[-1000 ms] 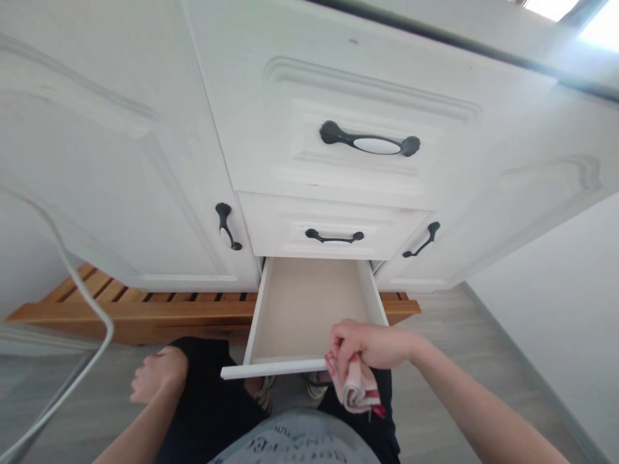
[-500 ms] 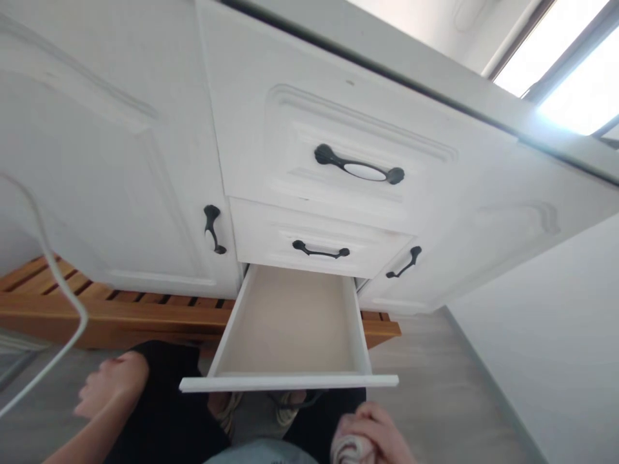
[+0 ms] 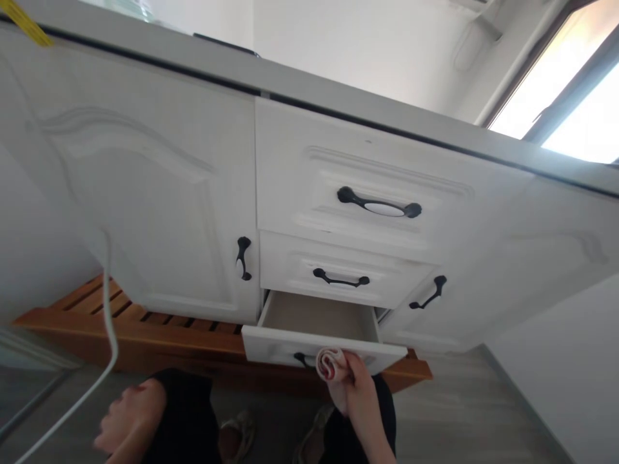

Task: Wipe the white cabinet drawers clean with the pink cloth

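My right hand (image 3: 355, 380) is closed around a rolled-up cloth (image 3: 331, 365), pale with reddish layers in its spiral end. Hand and cloth are at the front of the lowest drawer (image 3: 271, 343), covering part of its black handle (image 3: 304, 359). The drawer is partly out, and the bare bottom panel shows inside it. Beside my left knee, my left hand (image 3: 133, 415) hangs with loosely bent fingers and nothing visible in it.
Above are two closed drawers with a large handle (image 3: 380, 203) and a smaller handle (image 3: 341, 278). Cabinet doors flank them. A slatted wooden bench (image 3: 184, 345) runs below. A white cable (image 3: 107, 309) hangs at left. Under the drawer are my legs and shoes.
The lowest drawer has slid inward, from far out to partly out. My right hand has moved up and forward to its front with the rolled cloth. The view has shifted, showing more countertop.
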`<state>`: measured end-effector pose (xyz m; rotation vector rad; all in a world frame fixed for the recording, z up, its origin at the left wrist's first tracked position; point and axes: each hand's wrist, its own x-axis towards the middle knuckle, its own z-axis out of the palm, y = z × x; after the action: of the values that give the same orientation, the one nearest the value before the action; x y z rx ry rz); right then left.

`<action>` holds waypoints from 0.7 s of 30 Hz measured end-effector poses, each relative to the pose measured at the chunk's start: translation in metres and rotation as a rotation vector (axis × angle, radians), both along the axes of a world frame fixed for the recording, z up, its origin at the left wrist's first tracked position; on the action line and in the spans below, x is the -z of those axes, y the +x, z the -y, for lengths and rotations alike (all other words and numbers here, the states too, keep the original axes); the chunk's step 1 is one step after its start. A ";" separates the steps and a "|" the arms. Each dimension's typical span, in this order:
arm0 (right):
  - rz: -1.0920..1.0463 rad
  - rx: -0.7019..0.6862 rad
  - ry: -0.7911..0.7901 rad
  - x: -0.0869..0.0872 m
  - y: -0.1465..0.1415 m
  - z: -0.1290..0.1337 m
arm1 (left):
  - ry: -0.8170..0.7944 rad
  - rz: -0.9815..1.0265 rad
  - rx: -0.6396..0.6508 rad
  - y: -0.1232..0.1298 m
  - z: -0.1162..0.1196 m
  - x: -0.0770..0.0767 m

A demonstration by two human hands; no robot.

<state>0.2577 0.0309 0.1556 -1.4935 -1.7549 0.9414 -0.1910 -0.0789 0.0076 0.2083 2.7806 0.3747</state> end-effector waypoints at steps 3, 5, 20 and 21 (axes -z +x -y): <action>0.053 0.013 0.080 -0.006 -0.021 -0.036 | -0.034 0.022 -0.042 0.000 -0.001 -0.003; 0.054 0.038 0.139 -0.007 -0.032 -0.061 | -0.041 0.024 -0.044 0.001 0.000 -0.004; -0.008 0.665 0.699 0.009 0.030 -0.063 | -0.062 0.050 -0.055 0.002 0.001 -0.007; 0.023 0.748 0.776 0.007 0.039 -0.070 | -0.066 0.047 -0.052 0.002 0.001 -0.008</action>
<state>0.2966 0.1013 0.1484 -1.4137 -1.1713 -0.1378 -0.1889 -0.0795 0.0155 0.1101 2.7509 0.2967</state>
